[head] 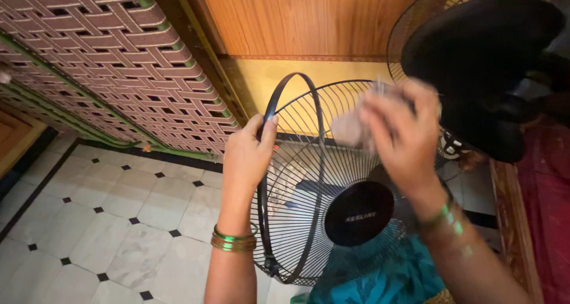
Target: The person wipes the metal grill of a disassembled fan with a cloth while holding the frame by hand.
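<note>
Your left hand [249, 155] is clamped on the black rim of the fan grille [309, 179], fingers curled over its upper left edge, thumb behind; it holds the grille upright and tilted in front of you, above your lap. Your right hand [401, 138] is closed on a pale cloth [350, 129] pressed against the wires near the top of the grille; hand and cloth are motion-blurred, so the exact grip cannot be told beyond fingers bunched around the fabric. Green and gold bangles [233, 240] sit on the left wrist, and a green bangle on the right. The grille is a domed black wire guard with a round black centre cap [359, 213], detached from the fan. Judged progress: the guard is already off, and wiping appears to be in hand at the upper wires; whether the lower wires and rim are clean cannot be told. The fan head [481, 60], dark blades within its rear guard, stands just beside at upper right, apparently yet to be refitted. No containers in view. Beyond: teal garment [386, 277] below, tiled floor [107, 221] left, woven lattice panel [119, 54] upper left, wooden panel [297, 19] behind.
</note>
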